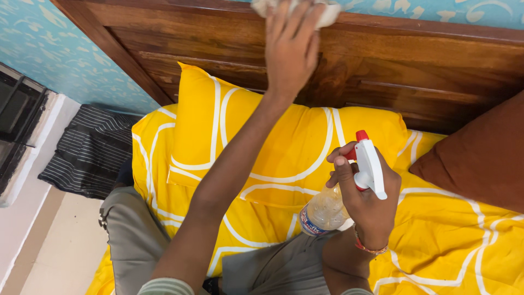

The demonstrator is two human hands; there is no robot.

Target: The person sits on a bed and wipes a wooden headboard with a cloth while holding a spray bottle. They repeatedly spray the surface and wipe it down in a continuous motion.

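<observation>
Two hands are working at the head of the bed. Your left hand [292,46] is reaching up and pressing a pale cloth [327,12] flat against the top rail of the wooden headboard [426,65]; the fingers are spread over the cloth, bunching it against the wood rather than pinching it. Your right hand [367,199] is wrapping around a clear spray bottle [327,207] with a white and red trigger head, index finger curled at the trigger, nozzle aiming up toward the headboard. The bottle is hanging in the air above the yellow bedsheet [447,240], just in front of the yellow pillow [273,142] leaning on the headboard. A brown cushion [480,153] is sitting at the right edge of the bed, and a striped cloth [90,150] is lying on the floor off the left edge.

Judgement: you are wiping the top rail, sprayer held ready. The next move is likely calling for a sweep of the cloth along the rail toward the right corner, keeping any spray on the wood and off the pillow. Wetness on the wood cannot be made out.
</observation>
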